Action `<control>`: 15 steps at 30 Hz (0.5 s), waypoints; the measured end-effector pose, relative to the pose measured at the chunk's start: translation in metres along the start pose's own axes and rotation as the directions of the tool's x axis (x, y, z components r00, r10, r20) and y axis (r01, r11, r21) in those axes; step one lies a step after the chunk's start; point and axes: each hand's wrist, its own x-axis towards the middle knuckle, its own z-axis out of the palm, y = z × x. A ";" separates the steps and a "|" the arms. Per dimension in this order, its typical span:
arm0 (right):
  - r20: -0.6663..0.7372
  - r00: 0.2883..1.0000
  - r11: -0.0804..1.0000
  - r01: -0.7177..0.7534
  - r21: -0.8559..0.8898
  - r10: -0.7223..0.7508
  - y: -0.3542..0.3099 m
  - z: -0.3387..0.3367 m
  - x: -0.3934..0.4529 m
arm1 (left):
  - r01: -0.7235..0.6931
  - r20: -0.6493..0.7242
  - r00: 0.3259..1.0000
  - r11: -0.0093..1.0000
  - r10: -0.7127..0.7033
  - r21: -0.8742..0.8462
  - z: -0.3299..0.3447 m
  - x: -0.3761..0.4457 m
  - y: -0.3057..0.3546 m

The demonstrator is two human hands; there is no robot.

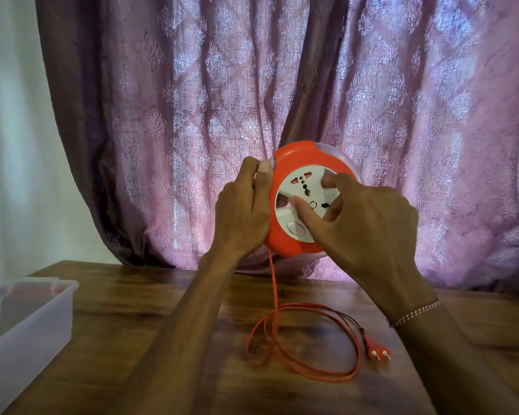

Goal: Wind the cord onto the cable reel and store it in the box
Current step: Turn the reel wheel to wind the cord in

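Observation:
I hold a round orange cable reel (285,163) with a white socket face upright in the air above the table. My left hand (241,211) grips its left rim. My right hand (363,217) lies on the white socket face with thumb and fingers pressed into it. An orange cord (274,295) hangs from the reel's underside and lies in loose loops on the wooden table (162,295). The cord ends in an orange two-pin plug (375,348) on the table at the right.
A translucent plastic box (27,319) stands at the table's left edge, with something red dimly visible inside. A purple patterned curtain (192,115) hangs directly behind the table. A beaded bracelet sits on my right wrist.

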 end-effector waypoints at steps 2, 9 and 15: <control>-0.003 1.000 0.999 0.029 0.017 -0.029 0.000 -0.003 0.001 | 0.007 -0.006 1.000 1.000 -0.007 -0.007 0.000 0.000 -0.001; 0.275 0.920 0.958 0.248 0.146 -0.280 0.007 -0.015 0.003 | 0.029 -0.016 0.999 0.999 -0.030 -0.013 -0.003 0.001 -0.003; 0.259 0.916 0.950 0.310 0.025 -0.306 0.002 -0.008 0.000 | 0.030 -0.020 0.999 0.999 -0.031 -0.015 -0.004 0.001 -0.004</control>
